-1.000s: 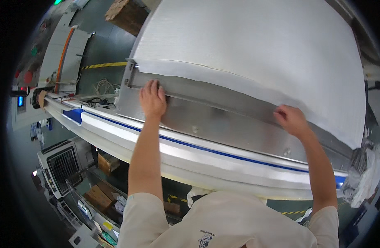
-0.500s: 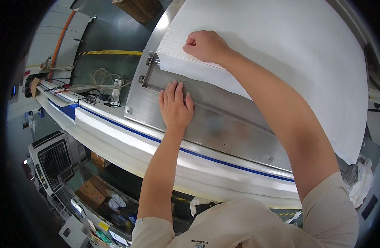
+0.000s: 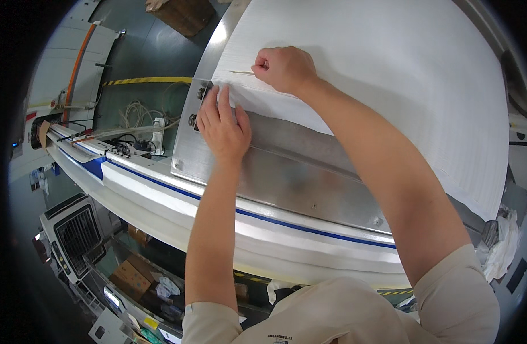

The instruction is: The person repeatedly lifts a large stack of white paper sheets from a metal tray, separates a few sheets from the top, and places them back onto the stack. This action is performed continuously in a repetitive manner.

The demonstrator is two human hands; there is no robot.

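Open metal ledge (image 3: 298,180) borders white sheeting (image 3: 401,74); our left hand (image 3: 223,129), fingers spread, has neared its corner; our right hand (image 3: 286,67) seemingly pinches it.

From afar I view a brown box (image 3: 186,15) on green floor (image 3: 140,49) beyond yellow-black tape (image 3: 149,81), and a cardboard carton (image 3: 129,280) near a grey cart (image 3: 132,312)'s left edge.

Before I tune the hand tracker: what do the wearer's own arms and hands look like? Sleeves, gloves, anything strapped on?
Left hand and right hand: no gloves, no rings on the fingers that show. Forearms bare, no watch or cable visible. Beige shirt with plain short sleeves; small dark print on the chest, cut by the lower edge.
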